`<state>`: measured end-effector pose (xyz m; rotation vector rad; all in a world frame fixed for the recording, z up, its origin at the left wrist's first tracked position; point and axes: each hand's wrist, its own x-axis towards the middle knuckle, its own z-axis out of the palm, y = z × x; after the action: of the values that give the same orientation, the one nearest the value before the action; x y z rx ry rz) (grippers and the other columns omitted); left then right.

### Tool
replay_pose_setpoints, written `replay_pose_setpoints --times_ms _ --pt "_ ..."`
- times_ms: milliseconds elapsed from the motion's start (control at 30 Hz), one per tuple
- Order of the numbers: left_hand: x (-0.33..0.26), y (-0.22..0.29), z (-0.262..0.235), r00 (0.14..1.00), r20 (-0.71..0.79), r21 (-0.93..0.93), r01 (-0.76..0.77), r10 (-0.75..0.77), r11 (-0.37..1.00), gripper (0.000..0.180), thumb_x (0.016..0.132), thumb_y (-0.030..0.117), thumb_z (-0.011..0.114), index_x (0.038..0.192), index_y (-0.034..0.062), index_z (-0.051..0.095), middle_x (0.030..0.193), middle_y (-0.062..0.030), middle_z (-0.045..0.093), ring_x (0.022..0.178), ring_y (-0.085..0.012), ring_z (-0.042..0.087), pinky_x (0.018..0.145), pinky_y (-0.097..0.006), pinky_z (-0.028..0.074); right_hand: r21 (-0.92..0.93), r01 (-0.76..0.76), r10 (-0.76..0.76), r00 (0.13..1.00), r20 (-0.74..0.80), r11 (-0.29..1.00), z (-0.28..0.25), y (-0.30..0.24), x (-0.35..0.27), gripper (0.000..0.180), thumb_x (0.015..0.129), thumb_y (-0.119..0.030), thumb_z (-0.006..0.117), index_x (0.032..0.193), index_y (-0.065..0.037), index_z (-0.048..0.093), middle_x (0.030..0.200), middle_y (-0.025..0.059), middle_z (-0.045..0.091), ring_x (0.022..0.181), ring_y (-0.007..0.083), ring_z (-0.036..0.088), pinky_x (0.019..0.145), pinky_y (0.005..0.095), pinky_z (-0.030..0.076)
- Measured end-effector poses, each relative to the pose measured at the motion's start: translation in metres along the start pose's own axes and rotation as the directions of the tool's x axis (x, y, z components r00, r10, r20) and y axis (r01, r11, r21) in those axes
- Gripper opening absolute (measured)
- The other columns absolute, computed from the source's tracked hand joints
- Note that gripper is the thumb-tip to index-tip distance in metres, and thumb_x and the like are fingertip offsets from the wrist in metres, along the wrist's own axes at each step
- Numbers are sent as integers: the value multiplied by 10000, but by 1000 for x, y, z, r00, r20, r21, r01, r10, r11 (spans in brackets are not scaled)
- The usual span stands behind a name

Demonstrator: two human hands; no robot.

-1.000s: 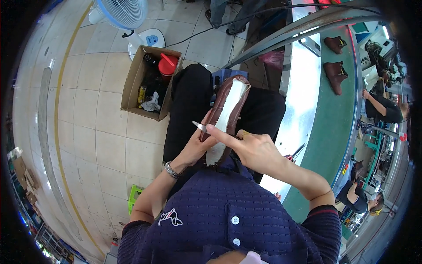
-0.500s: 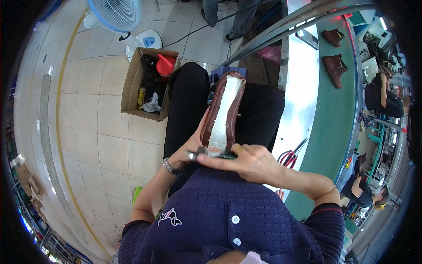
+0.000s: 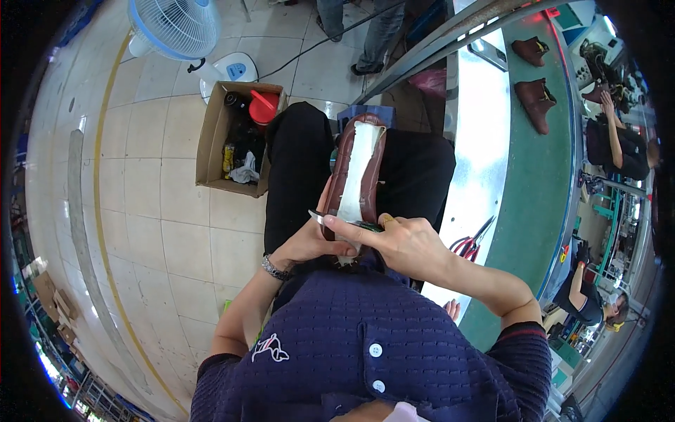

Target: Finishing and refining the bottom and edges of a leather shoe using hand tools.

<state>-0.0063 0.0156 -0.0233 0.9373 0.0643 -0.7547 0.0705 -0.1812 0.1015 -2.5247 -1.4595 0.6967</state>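
A brown leather shoe upper (image 3: 342, 169) lies sole side up between my thighs, its toe end away from me. A white insole strip (image 3: 360, 158) runs down its middle. My left hand (image 3: 306, 245) is closed round the near end, thumb across the underside. In my right hand (image 3: 411, 245) is a knife (image 3: 318, 217) with a short metal blade and a dark handle. Its index finger stretches along the knife, which lies crosswise over the near part of the shoe. My fingers hide where the blade meets the leather, if it does.
Red-handled scissors (image 3: 465, 246) lie on the metal ledge to my right. Brown boots (image 3: 536, 102) stand on the green conveyor belt (image 3: 524, 190). Left of my knees sits a cardboard box (image 3: 208, 155) of odds and ends, with a fan (image 3: 176, 28) behind. Other people work at far right.
My right hand has moved the knife away from my body, farther up the shoe. The near end of the shoe and my left thumb now show. The shoe stays nearly in place.
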Motion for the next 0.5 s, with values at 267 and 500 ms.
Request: replay_pose_setpoints --times_ms 267,500 --pt "7 4 4 980 -118 57 -155 161 986 1264 672 33 863 1559 151 -30 1442 -110 409 1282 -180 443 1085 -345 362 110 -121 122 993 -4 987 -12 12 14 764 897 -94 571 1532 -349 231 716 129 614 490 208 595 397 310 464" --pt "58 66 -4 979 -199 -252 -8 -44 968 1051 803 272 797 1560 186 72 1485 -80 359 1329 -195 396 1096 -370 341 672 -241 511 826 -237 701 -6 26 -5 711 937 -191 581 1528 -124 191 842 228 675 658 390 669 603 426 533"
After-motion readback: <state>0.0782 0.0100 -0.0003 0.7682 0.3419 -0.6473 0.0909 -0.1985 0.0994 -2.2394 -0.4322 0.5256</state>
